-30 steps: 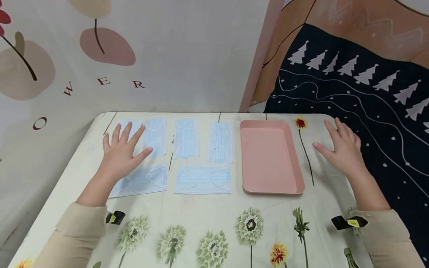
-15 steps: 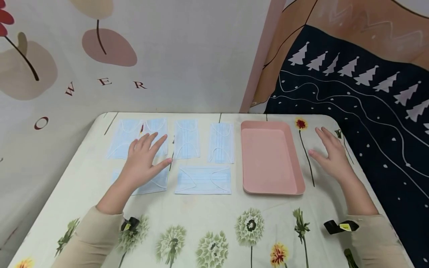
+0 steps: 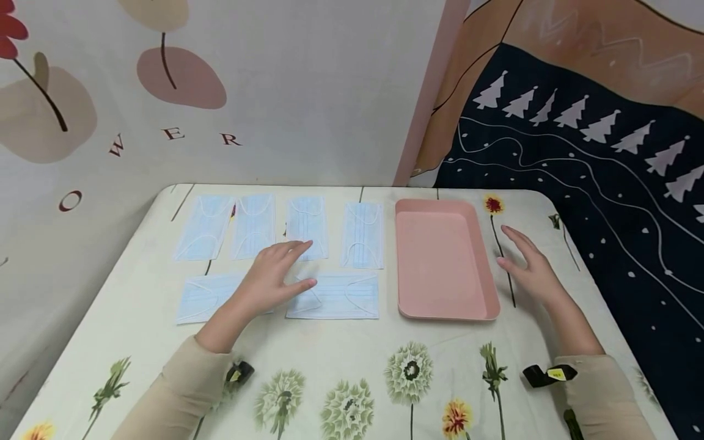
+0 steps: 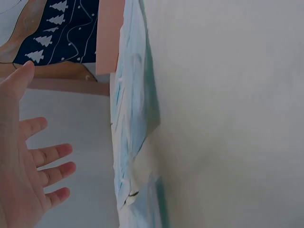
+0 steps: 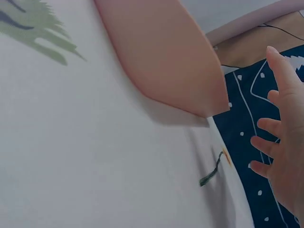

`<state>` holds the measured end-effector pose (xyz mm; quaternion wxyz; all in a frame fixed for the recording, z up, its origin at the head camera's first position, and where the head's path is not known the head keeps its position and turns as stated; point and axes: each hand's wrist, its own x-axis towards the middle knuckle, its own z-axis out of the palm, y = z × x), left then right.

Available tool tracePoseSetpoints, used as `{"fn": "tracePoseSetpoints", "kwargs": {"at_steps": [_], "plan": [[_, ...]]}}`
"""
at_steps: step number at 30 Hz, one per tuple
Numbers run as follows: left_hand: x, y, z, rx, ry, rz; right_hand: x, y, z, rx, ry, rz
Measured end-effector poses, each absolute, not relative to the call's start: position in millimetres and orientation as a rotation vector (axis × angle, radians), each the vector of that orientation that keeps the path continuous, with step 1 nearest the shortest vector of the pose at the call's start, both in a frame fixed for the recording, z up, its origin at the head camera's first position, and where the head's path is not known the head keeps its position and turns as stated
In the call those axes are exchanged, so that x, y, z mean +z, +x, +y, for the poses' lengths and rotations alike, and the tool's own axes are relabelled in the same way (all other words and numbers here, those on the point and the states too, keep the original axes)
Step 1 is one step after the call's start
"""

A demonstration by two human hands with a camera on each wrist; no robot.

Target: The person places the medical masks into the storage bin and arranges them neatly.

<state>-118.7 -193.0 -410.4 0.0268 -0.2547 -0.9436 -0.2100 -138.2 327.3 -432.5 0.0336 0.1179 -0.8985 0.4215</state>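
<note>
Several light-blue face masks lie flat on the table in two rows. My left hand point(image 3: 272, 275), fingers spread and holding nothing, hovers over the gap between the two front-row masks. It partly hides the front left mask point(image 3: 206, 296) and the left end of the front right mask point(image 3: 343, 296). Behind it stands a row of upright masks, among them one at the far left point(image 3: 203, 229) and one nearest the tray point(image 3: 363, 235). A pink rectangular tray point(image 3: 445, 263) stands to the right of the masks. Past its right side my right hand point(image 3: 528, 269) is held in the air, fingers extended, with nothing in it.
A white tablecloth printed with flowers point(image 3: 352, 406) covers the table. Behind it rises a pale wall point(image 3: 308, 91) with painted shapes and letters. Dark fabric with white trees point(image 3: 583, 146) hangs at the right. Each sleeve carries a dark strap, one at the right wrist point(image 3: 550, 374).
My left hand has moved right, from above the leftmost masks to the middle ones. My right hand has come left, closer to the tray. The masks and tray stay in place.
</note>
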Motion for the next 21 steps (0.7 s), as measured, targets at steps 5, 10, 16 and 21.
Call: {"fn": "tracePoseSetpoints", "kwargs": {"at_steps": [5, 10, 16, 21], "plan": [[-420, -119, -183, -0.705, -0.856, -2.914, -440, -139, 328, 1.318, 0.424, -2.774], [-429, -119, -176, -0.746, -0.886, -2.936, -446, -141, 329, 1.37, 0.458, -2.8], [-437, -122, -173, -0.74, -0.97, -2.942, -454, -142, 329, 1.563, 0.547, -2.745], [-441, -124, -171, -0.746, -1.006, -2.956, -461, -142, 330, 1.638, 0.596, -2.704]]}}
